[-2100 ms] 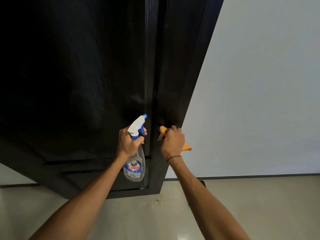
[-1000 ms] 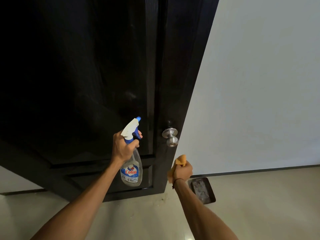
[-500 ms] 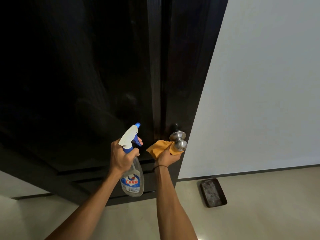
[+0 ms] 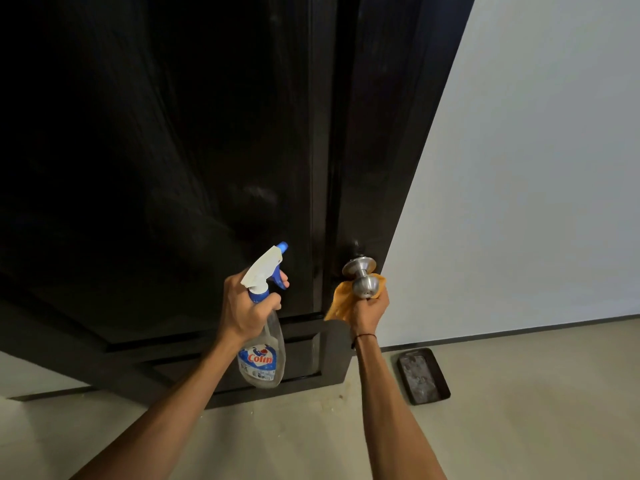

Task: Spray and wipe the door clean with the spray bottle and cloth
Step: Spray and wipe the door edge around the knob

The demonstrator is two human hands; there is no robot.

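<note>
Change: since half a second ago the right hand has slid the cloth from the left of the door knob to under and behind its ball; a second ago that hand hung well below the knob.
Right hand: directly under the door knob, palm up, fingers curled round the cloth and cupping the ball of the knob from below; a thin dark band circles the wrist.
Cloth: orange, bunched between the right hand and the knob, a fold hanging down to the left of the knob against the door.
Left hand: left of the door knob, fingers clenched round the neck of the spray bottle, one finger on the blue trigger.
Spray bottle: clear, hanging upright from the left hand, white head and blue nozzle pointing up and right toward the door; red "Colin" label.
Door: very dark, glossy, panelled, faint smears above and left of the knob; the silver knob sits near its right edge.
Wall: plain white, right of the knob, a dark skirting line at its foot.
Floor: pale beige, glossy; some crumbs or grit below the knob, by the door's bottom corner.
Tray: small, dark, rectangular, on the floor below and right of the knob, near the skirting.
</note>
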